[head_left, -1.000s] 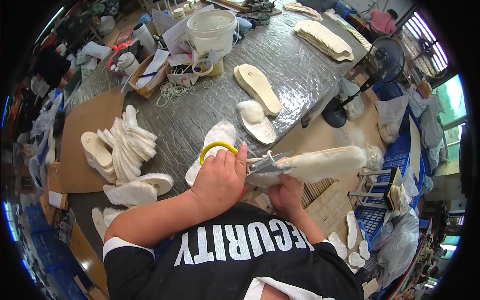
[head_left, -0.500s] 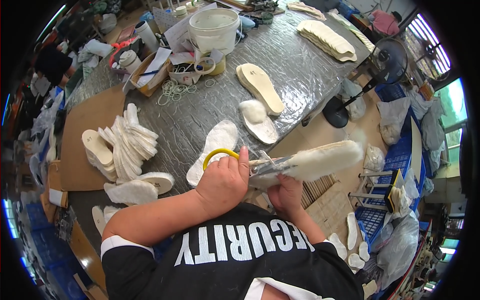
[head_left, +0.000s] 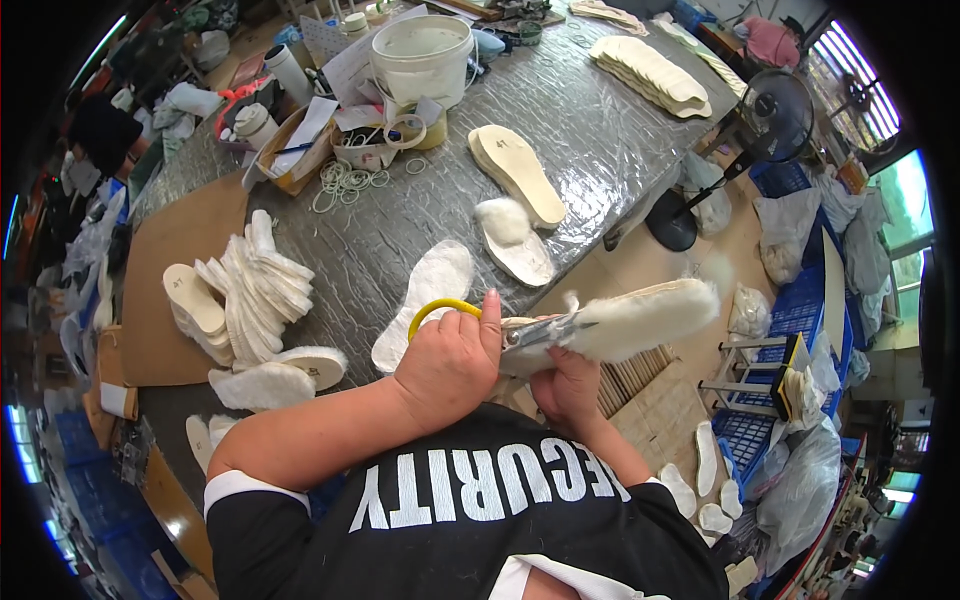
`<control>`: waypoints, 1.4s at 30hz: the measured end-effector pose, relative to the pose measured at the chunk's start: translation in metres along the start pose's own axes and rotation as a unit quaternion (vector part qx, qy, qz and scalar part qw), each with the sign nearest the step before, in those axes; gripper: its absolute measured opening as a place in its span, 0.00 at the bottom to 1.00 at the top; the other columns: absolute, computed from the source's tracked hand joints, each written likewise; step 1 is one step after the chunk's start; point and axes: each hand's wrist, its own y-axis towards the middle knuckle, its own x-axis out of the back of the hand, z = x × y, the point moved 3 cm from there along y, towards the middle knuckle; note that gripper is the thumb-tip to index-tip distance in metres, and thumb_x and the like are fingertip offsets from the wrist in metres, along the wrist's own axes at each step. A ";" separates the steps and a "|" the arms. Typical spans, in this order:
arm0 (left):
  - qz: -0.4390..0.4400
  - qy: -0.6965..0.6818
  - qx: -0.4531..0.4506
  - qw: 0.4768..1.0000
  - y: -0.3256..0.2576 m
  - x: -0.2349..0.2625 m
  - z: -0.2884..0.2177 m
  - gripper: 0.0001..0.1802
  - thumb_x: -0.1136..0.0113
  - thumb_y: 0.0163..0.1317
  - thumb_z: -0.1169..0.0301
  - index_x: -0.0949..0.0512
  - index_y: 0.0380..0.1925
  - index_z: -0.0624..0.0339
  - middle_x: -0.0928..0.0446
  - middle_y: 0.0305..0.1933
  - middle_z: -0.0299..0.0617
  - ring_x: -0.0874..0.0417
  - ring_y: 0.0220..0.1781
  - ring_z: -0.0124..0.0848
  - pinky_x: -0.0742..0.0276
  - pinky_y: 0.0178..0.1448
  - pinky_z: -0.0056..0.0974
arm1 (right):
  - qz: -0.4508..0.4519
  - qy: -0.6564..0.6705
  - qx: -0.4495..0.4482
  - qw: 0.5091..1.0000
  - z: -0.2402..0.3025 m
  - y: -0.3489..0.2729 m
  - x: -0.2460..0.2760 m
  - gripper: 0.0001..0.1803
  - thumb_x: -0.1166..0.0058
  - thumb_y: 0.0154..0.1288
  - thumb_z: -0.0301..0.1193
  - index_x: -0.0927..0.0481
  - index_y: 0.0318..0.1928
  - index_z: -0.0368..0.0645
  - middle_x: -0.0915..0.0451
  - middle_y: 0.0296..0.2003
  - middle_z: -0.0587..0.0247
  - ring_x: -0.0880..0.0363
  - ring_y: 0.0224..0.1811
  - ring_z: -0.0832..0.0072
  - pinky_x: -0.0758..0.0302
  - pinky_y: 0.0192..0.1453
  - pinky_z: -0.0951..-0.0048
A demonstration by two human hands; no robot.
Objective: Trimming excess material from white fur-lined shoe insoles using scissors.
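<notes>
My left hand (head_left: 447, 362) is closed round the yellow handle of a pair of scissors (head_left: 540, 335), its index finger stretched out along the grip. The blades lie against the near edge of a fluffy white fleece insole (head_left: 655, 318). My right hand (head_left: 568, 385) grips that insole from below, close to the blades, and holds it past the table's edge. A small tuft of fleece (head_left: 571, 300) sticks up by the blades. On the table just beyond my left hand lies another white fleece insole (head_left: 440, 280). Farther off are a fleece insole with a loose fluff ball (head_left: 510, 222) and stacked cream insoles (head_left: 518, 175).
A heap of fleece insoles (head_left: 255, 290) stands at left on brown cardboard (head_left: 165, 330). A white bucket (head_left: 424, 60), rubber bands (head_left: 345, 183) and a thick insole stack (head_left: 650, 75) sit farther back. To the right are a black fan (head_left: 775, 115), a small stool (head_left: 745, 375) and floor scraps (head_left: 706, 460).
The insole and scissors have shifted very slightly to the left. The fleece tuft at the blades now stands more upright. Both hands keep their grip.
</notes>
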 end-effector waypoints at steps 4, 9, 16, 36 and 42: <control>-0.037 0.001 -0.016 0.999 0.007 0.001 0.003 0.27 0.52 0.52 0.73 0.34 0.52 0.82 0.27 0.27 0.46 0.25 0.28 0.34 0.27 0.30 0.34 | -0.038 -0.014 0.025 0.999 0.004 0.001 -0.008 0.24 0.53 0.56 0.15 0.34 0.55 0.42 0.27 0.50 0.59 0.29 0.54 0.64 0.35 0.62 0.56; 0.065 -0.099 0.020 0.993 0.001 -0.008 0.004 0.28 0.52 0.53 0.72 0.36 0.53 0.82 0.26 0.32 0.51 0.24 0.34 0.38 0.26 0.37 0.37 | -0.059 -0.012 0.022 0.998 0.007 0.003 -0.013 0.20 0.53 0.57 0.14 0.31 0.50 0.40 0.25 0.45 0.60 0.26 0.48 0.68 0.27 0.53 0.66; 0.041 -0.309 0.050 0.949 -0.001 -0.007 0.030 0.31 0.42 0.53 0.75 0.39 0.58 0.73 0.24 0.35 0.50 0.21 0.36 0.39 0.25 0.41 0.38 | -0.149 0.059 -0.032 0.987 0.005 0.007 0.004 0.23 0.51 0.57 0.15 0.33 0.54 0.42 0.27 0.48 0.58 0.28 0.52 0.62 0.32 0.58 0.56; 0.135 -0.808 0.279 0.500 0.052 -0.064 0.010 0.23 0.40 0.50 0.79 0.30 0.48 0.67 0.26 0.29 0.37 0.25 0.29 0.23 0.29 0.36 0.28 | -0.099 -0.029 -0.183 0.978 0.017 0.002 0.038 0.28 0.51 0.46 0.15 0.31 0.54 0.36 0.24 0.45 0.55 0.23 0.46 0.62 0.27 0.54 0.61; 0.168 -0.834 0.251 0.463 0.058 -0.071 0.003 0.20 0.41 0.55 0.74 0.32 0.49 0.66 0.25 0.29 0.39 0.24 0.29 0.25 0.28 0.35 0.30 | -0.085 -0.046 -0.077 0.992 0.022 -0.006 0.062 0.29 0.50 0.48 0.16 0.34 0.56 0.38 0.26 0.46 0.54 0.25 0.48 0.60 0.27 0.55 0.58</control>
